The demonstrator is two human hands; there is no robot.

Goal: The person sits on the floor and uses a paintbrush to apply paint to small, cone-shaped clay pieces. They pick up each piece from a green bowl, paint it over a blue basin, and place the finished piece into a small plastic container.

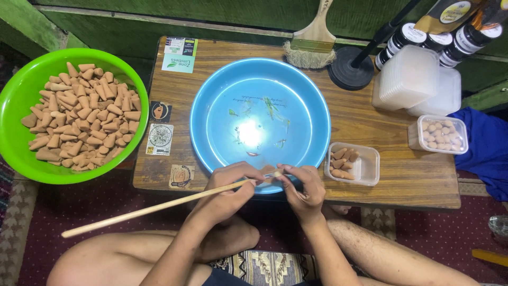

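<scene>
The small brown cone (266, 175) sits at 6 o'clock on the blue basin (211, 106) rim, pinched by your right hand (302, 191). It looks light and brittle, so grip its wide base gently. Your left hand (225, 195) is closed around the thin stick (148, 209).

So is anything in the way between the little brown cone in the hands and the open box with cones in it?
Nothing visible. The right hand pinches the small cone against the stick held by the left hand, over the blue basin's rim. The open plastic box sits just right, with bare table between.
</scene>
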